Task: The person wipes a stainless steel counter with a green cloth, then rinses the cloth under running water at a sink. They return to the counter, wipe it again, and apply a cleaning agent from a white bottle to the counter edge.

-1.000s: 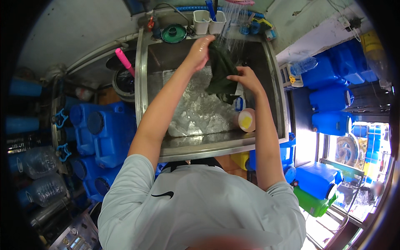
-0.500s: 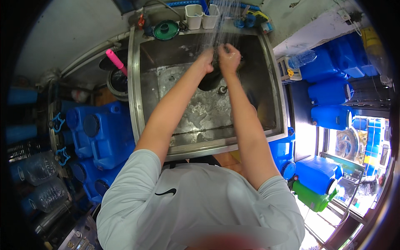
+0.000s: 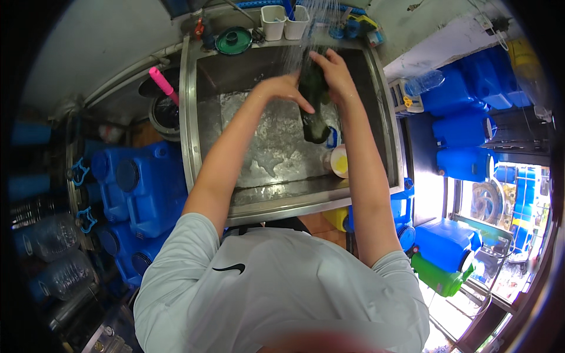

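Observation:
A long, dark green, wet thing (image 3: 316, 126) hangs over the steel sink (image 3: 259, 170); it looks limp like a cloth, but I cannot tell its kind for sure. My right hand (image 3: 338, 76) grips its upper part from the right, fingers bent over it. From the left, my left hand (image 3: 281, 89) holds it too, thumb lying across its middle and the other fingers partly hidden. Streams of water (image 3: 315, 29) fall from above onto the far part of the sink, by my hands. Beside my right forearm stands a round cup (image 3: 339, 161) with something yellow inside.
Along the sink's back ledge are a green round lid (image 3: 233, 41), white holders (image 3: 273, 23) and a red valve handle (image 3: 199, 27). Blue jerrycans (image 3: 154, 191) flank the sink at left and right. A pink handle (image 3: 163, 82) sticks up from a dark pot at left.
My hands have moved apart around the dark green thing, which now stretches lengthwise between them. The right hand has shifted right. The round cup has come into sight beside my right forearm.

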{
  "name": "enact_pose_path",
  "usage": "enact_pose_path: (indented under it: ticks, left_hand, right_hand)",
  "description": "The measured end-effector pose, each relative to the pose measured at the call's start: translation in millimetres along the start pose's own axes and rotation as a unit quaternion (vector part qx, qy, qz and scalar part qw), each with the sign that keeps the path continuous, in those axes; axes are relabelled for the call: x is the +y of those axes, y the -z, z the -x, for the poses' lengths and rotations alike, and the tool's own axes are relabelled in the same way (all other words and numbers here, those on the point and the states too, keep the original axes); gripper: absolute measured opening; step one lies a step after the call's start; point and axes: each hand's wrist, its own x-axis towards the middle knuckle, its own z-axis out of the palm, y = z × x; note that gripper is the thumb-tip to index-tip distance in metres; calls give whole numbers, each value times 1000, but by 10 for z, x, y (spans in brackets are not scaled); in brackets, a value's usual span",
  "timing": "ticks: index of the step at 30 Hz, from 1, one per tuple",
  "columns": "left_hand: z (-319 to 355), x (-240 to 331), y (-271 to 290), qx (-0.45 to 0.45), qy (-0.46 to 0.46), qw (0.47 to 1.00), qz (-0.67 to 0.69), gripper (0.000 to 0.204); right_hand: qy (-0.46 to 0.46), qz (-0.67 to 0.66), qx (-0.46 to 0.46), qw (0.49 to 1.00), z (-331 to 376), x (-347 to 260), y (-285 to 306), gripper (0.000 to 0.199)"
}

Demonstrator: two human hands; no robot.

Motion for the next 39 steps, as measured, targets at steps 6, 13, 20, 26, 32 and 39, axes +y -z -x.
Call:
enact_pose_path:
  ticks: [6, 13, 20, 26, 32, 39]
  left_hand:
    - [-344, -261, -387, 28, 157, 987, 16, 54]
    - [-300, -34, -107, 171, 64, 959, -215, 52]
    - [-33, 290, -191, 49, -45, 994, -91, 41]
    - [75, 156, 483, 72, 16, 861, 502, 36]
    - [-192, -81, -2, 106, 39, 718, 687, 46]
    - [-422, 48, -9, 174, -43, 883, 435, 23]
  right_hand:
    - [102, 7, 58, 993, 105, -265, 441, 23]
    - [-174, 510, 109, 835, 159, 724, 767, 82]
    - [-223, -428, -45, 875, -131, 1511, 134, 47]
    - [-189, -546, 52, 815, -141, 1231, -8, 23]
    - [-159, -599, -57, 783, -153, 800, -67, 28]
    - [-277, -502, 67, 817, 216, 942, 64, 20]
